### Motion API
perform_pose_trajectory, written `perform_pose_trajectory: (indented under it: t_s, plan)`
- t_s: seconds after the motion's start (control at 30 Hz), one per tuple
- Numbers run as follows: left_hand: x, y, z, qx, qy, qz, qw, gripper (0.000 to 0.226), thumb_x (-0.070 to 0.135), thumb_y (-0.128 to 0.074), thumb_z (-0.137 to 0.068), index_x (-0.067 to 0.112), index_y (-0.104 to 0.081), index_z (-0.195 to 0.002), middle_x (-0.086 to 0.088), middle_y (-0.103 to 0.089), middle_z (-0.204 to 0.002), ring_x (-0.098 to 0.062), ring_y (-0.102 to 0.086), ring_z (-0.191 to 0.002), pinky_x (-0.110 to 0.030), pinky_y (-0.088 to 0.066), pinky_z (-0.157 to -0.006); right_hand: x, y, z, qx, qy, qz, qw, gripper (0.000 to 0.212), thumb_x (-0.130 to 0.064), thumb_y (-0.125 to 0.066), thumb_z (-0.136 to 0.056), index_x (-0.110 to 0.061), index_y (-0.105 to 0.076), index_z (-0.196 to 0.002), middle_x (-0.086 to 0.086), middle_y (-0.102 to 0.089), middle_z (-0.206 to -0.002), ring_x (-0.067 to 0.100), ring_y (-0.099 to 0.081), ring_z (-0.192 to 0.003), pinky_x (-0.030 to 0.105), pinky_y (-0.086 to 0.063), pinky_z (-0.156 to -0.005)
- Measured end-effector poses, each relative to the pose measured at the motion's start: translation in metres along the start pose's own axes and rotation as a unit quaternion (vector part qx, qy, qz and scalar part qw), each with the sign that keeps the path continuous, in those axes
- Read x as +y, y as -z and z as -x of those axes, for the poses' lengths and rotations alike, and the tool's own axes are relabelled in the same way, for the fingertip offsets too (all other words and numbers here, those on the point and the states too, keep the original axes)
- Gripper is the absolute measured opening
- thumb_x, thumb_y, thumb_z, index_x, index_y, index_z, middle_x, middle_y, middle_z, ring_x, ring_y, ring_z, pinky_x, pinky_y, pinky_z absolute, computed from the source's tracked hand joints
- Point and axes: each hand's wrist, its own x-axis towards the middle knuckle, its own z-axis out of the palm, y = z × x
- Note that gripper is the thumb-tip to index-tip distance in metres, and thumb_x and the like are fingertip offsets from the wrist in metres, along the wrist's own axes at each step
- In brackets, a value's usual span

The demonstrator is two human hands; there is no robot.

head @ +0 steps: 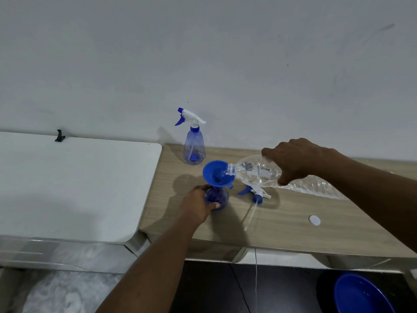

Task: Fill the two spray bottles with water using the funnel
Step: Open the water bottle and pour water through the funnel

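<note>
A: What do we see on the wooden table (pixel 293 224)?

B: We see a blue funnel (pixel 215 172) sitting in the top of a blue spray bottle (pixel 217 197). That bottle stands near the front left part of the table.

A: Who holds it?

B: The left hand (pixel 198 205) does. Its fingers are wrapped tight around the bottle's round body.

A: And the other hand?

B: The right hand (pixel 295 162) grips a clear water bottle (pixel 255 171). The bottle is tipped on its side, and its open mouth rests at the rim of the funnel. We can see water inside the clear bottle.

A: Where is the second spray bottle (pixel 194 143)?

B: It stands up straight at the back of the table, close to the white wall (pixel 203 53). Its white and blue spray top is on it.

A: What else lies there?

B: A loose spray top (pixel 255 193) with a long thin tube lies on the table, just beside the bottle we are filling and under the clear one. A small white cap (pixel 314 220) lies further right, well apart from the rest. A white table (pixel 67 184) stands to the left, touching the wooden one. Down on the floor at the right we see a blue bowl (pixel 361 294).
</note>
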Motion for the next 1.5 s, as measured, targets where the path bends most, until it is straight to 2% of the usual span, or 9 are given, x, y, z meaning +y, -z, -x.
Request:
perform_pose_trajectory:
  t_s: [0.13,0.4,0.53,0.7,0.9,1.13,1.37,1.43,1.5]
  plan:
    - [0.001,0.001,0.0,-0.001,0.0,0.001,1.0,0.056,0.031,-0.086,-0.069,0.026,-0.066,-0.121,0.003,-0.066,-0.121,-0.018,-0.064,-0.105,-0.029,-0.048,-0.089,0.0,-0.004,0.0,0.003,-0.002,-0.004,1.0,0.073,-0.053,-0.075,-0.074,-0.026,-0.039,-0.132,-0.009,-0.042,-0.076,0.022,-0.053,-0.076,0.031,-0.045,-0.065]
    - [0.005,0.002,0.002,-0.006,0.009,0.008,1.0,0.056,0.032,-0.086,-0.069,0.027,-0.066,-0.121,0.005,-0.066,-0.115,-0.013,-0.063,-0.098,-0.024,-0.043,-0.082,0.002,-0.028,0.005,0.023,-0.022,-0.12,0.992,0.071,-0.054,-0.077,-0.072,-0.028,-0.041,-0.127,-0.016,-0.035,-0.074,0.021,-0.05,-0.082,0.033,-0.041,-0.068]
    - [0.006,0.002,0.003,-0.006,0.008,0.01,1.0,0.054,0.032,-0.085,-0.066,0.03,-0.067,-0.118,0.008,-0.068,-0.11,-0.014,-0.065,-0.096,-0.027,-0.047,-0.081,-0.001,-0.051,0.002,0.062,-0.031,-0.226,0.972,0.077,-0.059,-0.081,-0.064,-0.03,-0.044,-0.124,-0.013,-0.05,-0.075,0.022,-0.056,-0.083,0.035,-0.045,-0.066]
    - [0.008,0.003,0.003,-0.01,0.008,0.016,1.0,0.047,0.027,-0.085,-0.068,0.025,-0.068,-0.112,0.006,-0.069,-0.104,-0.014,-0.064,-0.092,-0.027,-0.046,-0.08,0.001,-0.079,0.004,0.155,-0.077,-0.403,0.899,0.076,-0.066,-0.08,-0.053,-0.033,-0.046,-0.112,-0.006,-0.065,-0.078,0.02,-0.062,-0.082,0.045,-0.055,-0.075]
    - [0.008,0.003,0.004,-0.011,0.0,0.016,1.0,0.04,0.025,-0.085,-0.069,0.026,-0.069,-0.106,0.005,-0.07,-0.1,-0.015,-0.066,-0.09,-0.031,-0.051,-0.081,0.002,-0.111,0.015,0.27,-0.21,-0.5,0.795,0.08,-0.061,-0.088,-0.057,-0.029,-0.045,-0.117,-0.003,-0.069,-0.093,0.021,-0.069,-0.09,0.046,-0.057,-0.083]
    - [0.009,0.003,0.005,-0.012,0.005,0.034,0.999,0.045,0.026,-0.085,-0.07,0.025,-0.067,-0.111,0.004,-0.071,-0.104,-0.014,-0.066,-0.092,-0.032,-0.052,-0.084,-0.014,-0.144,0.022,0.328,-0.304,-0.583,0.678,0.093,-0.062,-0.089,-0.057,-0.024,-0.04,-0.126,0.001,-0.067,-0.114,0.023,-0.067,-0.101,0.048,-0.056,-0.09]
    - [0.013,0.004,0.007,-0.014,0.008,0.034,0.999,0.046,0.022,-0.084,-0.07,0.025,-0.067,-0.113,0.004,-0.071,-0.104,-0.015,-0.066,-0.093,-0.034,-0.053,-0.086,-0.03,-0.16,0.022,0.316,-0.301,-0.64,0.632,0.102,-0.064,-0.086,-0.057,-0.024,-0.035,-0.134,0.003,-0.055,-0.132,0.024,-0.057,-0.119,0.046,-0.052,-0.096]
    - [0.011,0.004,0.007,-0.014,0.01,0.033,0.999,0.047,0.023,-0.084,-0.069,0.026,-0.067,-0.113,0.003,-0.071,-0.106,-0.015,-0.066,-0.094,-0.036,-0.053,-0.087,-0.041,-0.16,0.031,0.372,-0.334,-0.629,0.595,0.101,-0.07,-0.077,-0.066,-0.02,-0.032,-0.141,0.007,-0.044,-0.14,0.024,-0.051,-0.123,0.048,-0.049,-0.101]
    - [0.013,0.004,0.008,-0.014,0.016,0.038,0.999,0.047,0.023,-0.084,-0.068,0.028,-0.068,-0.112,0.004,-0.071,-0.107,-0.014,-0.066,-0.094,-0.036,-0.053,-0.087,-0.059,-0.153,0.04,0.491,-0.35,-0.572,0.557,0.087,-0.069,-0.066,-0.08,-0.013,-0.036,-0.138,0.012,-0.039,-0.136,0.028,-0.049,-0.117,0.054,-0.047,-0.097]
